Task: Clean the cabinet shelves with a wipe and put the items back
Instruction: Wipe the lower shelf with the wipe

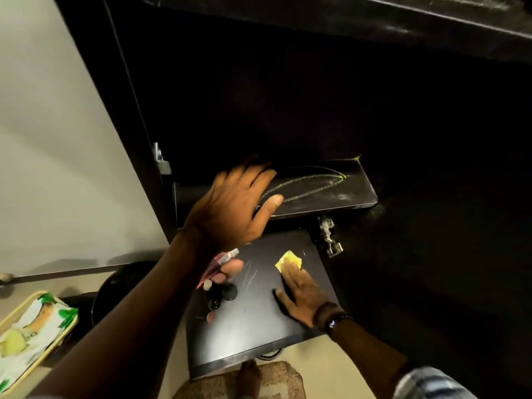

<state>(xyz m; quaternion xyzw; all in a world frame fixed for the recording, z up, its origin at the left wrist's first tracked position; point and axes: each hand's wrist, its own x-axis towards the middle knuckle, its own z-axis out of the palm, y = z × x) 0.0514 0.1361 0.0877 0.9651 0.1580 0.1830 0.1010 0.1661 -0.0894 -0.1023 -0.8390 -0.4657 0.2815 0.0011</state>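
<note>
My left hand (230,203) rests with spread fingers on the front edge of the dark upper shelf (331,191), which shows dusty smear marks. My right hand (299,292) lies flat on the lower dark shelf (253,323), pressing a yellow wipe (289,260) under its fingertips. On the left part of that lower shelf sits a cluster of small items (221,280): a pink-and-white tube, small bottles and a round black lid, partly hidden by my left forearm.
Metal hinges (329,236) stick out at the right of the shelves, another hinge (161,159) at the left. A wipes pack on a yellow tray (31,332) lies on the floor at left, beside a round black object (121,286). My foot (249,378) stands on a mat below.
</note>
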